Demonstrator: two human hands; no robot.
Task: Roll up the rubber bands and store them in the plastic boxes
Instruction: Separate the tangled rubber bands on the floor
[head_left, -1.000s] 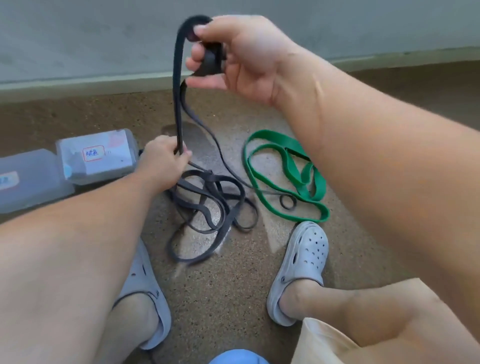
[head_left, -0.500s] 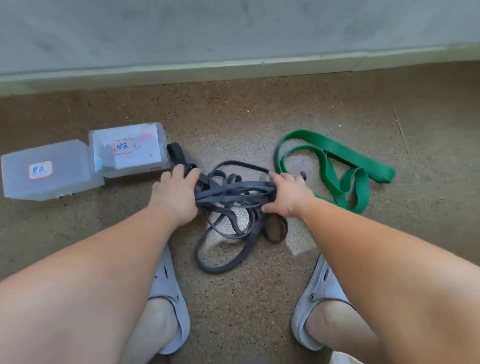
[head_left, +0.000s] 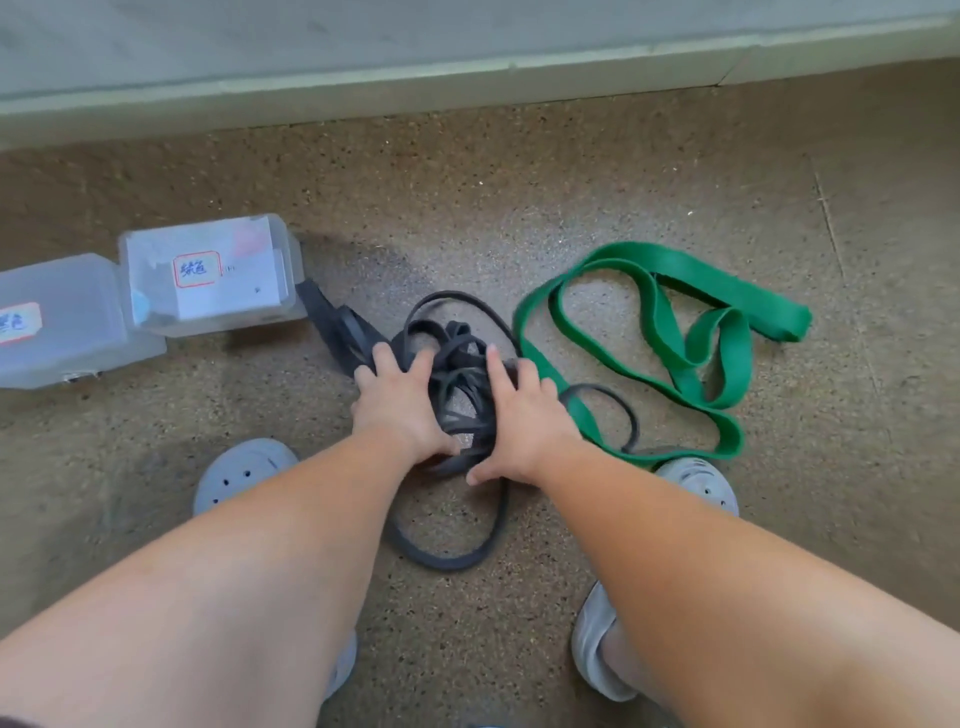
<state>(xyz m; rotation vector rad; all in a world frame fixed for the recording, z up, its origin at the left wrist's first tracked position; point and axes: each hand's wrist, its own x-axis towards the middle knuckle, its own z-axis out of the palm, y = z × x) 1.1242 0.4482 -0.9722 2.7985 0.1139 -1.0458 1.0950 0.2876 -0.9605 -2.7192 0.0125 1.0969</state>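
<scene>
At the middle of the frame, the left hand (head_left: 400, 410) and the right hand (head_left: 522, 423) press flat, fingers spread, on one tangled pile of black bands (head_left: 460, 364) on the floor (head_left: 467, 208). One green band (head_left: 753, 301) lies right. Two plastic boxes (head_left: 234, 306) sit left.

Grey perforated clogs (head_left: 244, 473) on speckled brown floor (head_left: 519, 208), pale baseboard (head_left: 363, 98) behind.
</scene>
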